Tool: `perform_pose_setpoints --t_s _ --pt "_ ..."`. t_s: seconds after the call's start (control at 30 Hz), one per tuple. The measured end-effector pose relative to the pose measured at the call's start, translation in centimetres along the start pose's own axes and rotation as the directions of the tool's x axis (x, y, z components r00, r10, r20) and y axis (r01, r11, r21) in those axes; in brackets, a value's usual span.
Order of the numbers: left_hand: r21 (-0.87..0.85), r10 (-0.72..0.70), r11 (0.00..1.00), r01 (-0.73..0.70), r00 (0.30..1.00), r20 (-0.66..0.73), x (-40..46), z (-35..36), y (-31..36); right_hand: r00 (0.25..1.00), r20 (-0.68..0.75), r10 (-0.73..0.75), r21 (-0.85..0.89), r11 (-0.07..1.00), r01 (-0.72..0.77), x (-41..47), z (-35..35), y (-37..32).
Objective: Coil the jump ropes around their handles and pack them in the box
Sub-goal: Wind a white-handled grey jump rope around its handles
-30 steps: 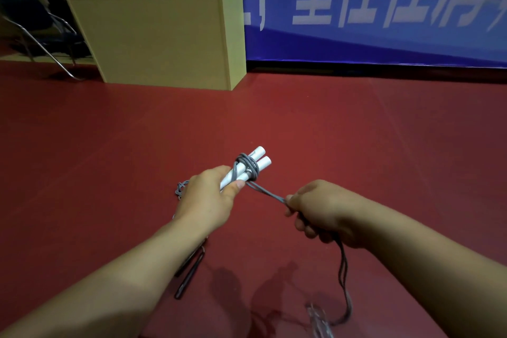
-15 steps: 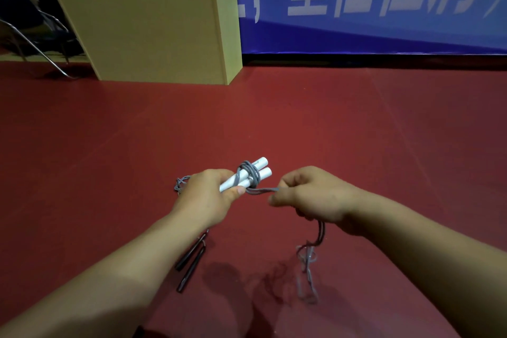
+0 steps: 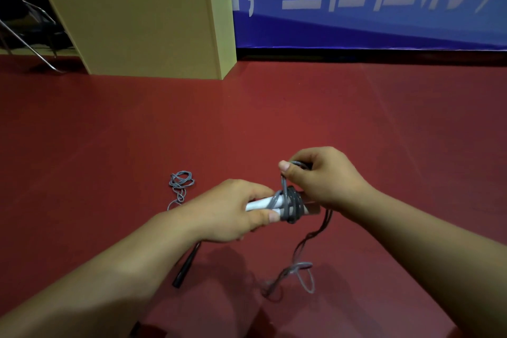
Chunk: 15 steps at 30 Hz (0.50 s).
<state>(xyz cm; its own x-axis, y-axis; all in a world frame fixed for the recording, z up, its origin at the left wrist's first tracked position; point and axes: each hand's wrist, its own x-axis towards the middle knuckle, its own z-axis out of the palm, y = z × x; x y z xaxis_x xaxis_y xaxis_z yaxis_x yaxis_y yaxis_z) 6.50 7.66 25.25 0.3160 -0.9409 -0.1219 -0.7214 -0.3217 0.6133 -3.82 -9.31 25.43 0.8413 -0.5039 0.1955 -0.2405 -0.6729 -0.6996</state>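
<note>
White handles point(image 3: 263, 204) gripped in left hand point(image 3: 230, 211), right hand point(image 3: 323, 175) pinching grey rope point(image 3: 290, 204), seemingly mid-wrap

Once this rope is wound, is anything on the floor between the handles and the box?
Nothing visible. The floor from the white handles to the box is bare; the other rope lies left of that line.

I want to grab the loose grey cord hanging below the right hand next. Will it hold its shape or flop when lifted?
Probably floppy: the grey cord hangs limp from the white handles and lies in slack loops on the red floor. It looks thin, so likely light. Its free loops may tangle, as it already crosses itself near the floor.
</note>
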Motion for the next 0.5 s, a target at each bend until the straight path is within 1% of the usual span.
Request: perform_pose_setpoints --t_s 0.07,0.13,0.2,0.23,0.3,0.4,0.5 --pt "0.005 0.021 1.000 -0.021 1.000 0.020 -0.2 -0.1 0.4 1.000 0.011 0.015 0.046 0.999 -0.015 0.2 -0.1 0.3" --pt "-0.017 0.041 0.999 -0.040 0.998 0.037 -0.5 -0.1 0.8 0.995 0.049 0.090 0.205 0.974 -0.098 0.3 -0.3 0.5" --pt "-0.068 0.058 0.996 -0.057 0.998 0.021 -0.7 -0.2 1.3 0.978 0.119 0.170 0.376 0.904 -0.203 0.4 -0.5 0.7" --pt "-0.084 0.065 0.994 -0.065 0.998 0.003 -0.8 -0.2 1.7 0.970 0.148 0.193 0.421 0.875 -0.239 0.5 -0.5 0.9" --pt "-0.122 0.051 0.991 -0.054 0.998 -0.030 -0.9 -0.2 2.2 0.955 0.200 0.219 0.488 0.823 -0.290 0.5 -0.6 0.9" --pt "-0.179 -0.025 0.984 0.016 0.999 -0.046 -1.0 -0.5 2.8 0.930 0.270 0.250 0.592 0.719 -0.365 0.6 -0.8 0.9" --pt "-0.194 -0.016 0.981 0.009 0.999 -0.035 -1.0 -0.7 3.0 0.903 0.327 0.278 0.655 0.622 -0.429 0.6 -1.1 0.9"
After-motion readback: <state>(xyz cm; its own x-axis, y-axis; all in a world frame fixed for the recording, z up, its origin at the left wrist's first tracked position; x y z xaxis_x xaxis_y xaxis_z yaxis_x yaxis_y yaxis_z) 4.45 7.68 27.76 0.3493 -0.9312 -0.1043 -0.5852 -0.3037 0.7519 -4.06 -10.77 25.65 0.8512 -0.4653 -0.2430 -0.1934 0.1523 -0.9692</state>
